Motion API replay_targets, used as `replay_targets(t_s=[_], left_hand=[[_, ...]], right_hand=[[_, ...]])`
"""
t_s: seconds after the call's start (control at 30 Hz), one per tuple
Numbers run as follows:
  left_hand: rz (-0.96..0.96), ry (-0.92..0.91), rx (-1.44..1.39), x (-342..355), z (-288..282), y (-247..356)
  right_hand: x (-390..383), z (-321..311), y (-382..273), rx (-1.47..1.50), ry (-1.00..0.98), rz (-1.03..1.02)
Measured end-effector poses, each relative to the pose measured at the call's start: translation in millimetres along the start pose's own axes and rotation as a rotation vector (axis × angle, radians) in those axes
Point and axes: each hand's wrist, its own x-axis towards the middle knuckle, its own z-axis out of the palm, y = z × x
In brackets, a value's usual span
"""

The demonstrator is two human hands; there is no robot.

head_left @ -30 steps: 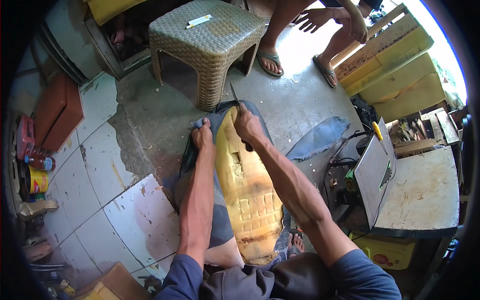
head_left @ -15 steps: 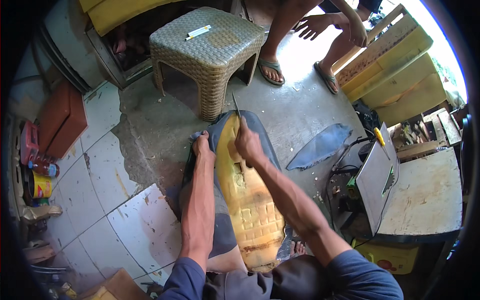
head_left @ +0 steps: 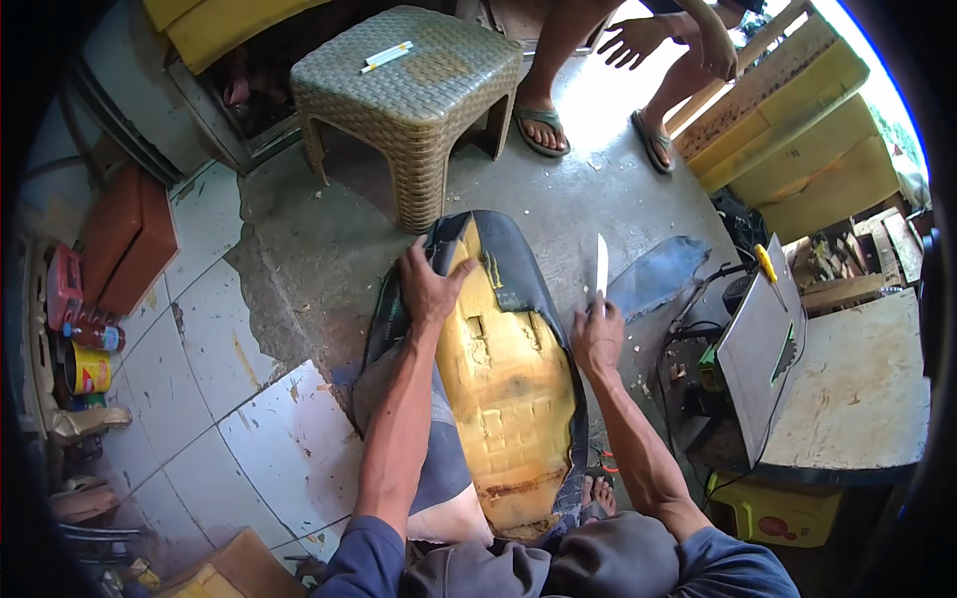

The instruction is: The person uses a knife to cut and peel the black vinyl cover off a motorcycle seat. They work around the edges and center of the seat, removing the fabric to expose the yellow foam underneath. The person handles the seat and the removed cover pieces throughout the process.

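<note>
At the far left one reddish-brown box (head_left: 125, 239) stood against the wall, with one yellow can (head_left: 88, 369) and one red-capped bottle (head_left: 92, 334) below it on the tiled floor (head_left: 269, 448). One woven plastic stool (head_left: 414, 85) stood on the concrete further up, carrying two pale stick-like items (head_left: 387, 56) on its top.

One motorcycle seat (head_left: 503, 374) lay upside down across the person's lap, its yellow foam base facing up and its dark cover (head_left: 518, 244) folded around the edges; it reached from the lap out toward the stool. The left hand (head_left: 431, 284) came in on a straight forearm and was clamped over the seat's front left edge, fingers wrapped on the dark cover and thumb spread toward the foam. The right hand (head_left: 598, 334) sat just beside the seat's right edge, closed on the handle of one knife (head_left: 601, 267), whose pale blade pointed straight up away from the person and was clear of the seat.

Beyond, another person's two sandalled feet (head_left: 543, 125) rested on the concrete. One loose dark sheet (head_left: 658, 279) lay right of the knife. Further right, one grey machine (head_left: 763, 359) leaned beside one bench (head_left: 857, 399), and three yellow foam slabs (head_left: 797, 130) were stacked at the upper right.
</note>
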Motion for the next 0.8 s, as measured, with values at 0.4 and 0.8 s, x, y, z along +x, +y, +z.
replay_targets(t_s=[0.4, 0.8], left_hand=[[-0.307, -0.112, 0.422, 14, 7, 13], [-0.803, -0.117, -0.368, 51, 6, -70]], right_hand=[[45, 17, -90, 0.129, -0.124, -0.22], [109, 45, -80, 0.185, -0.304, 0.399]])
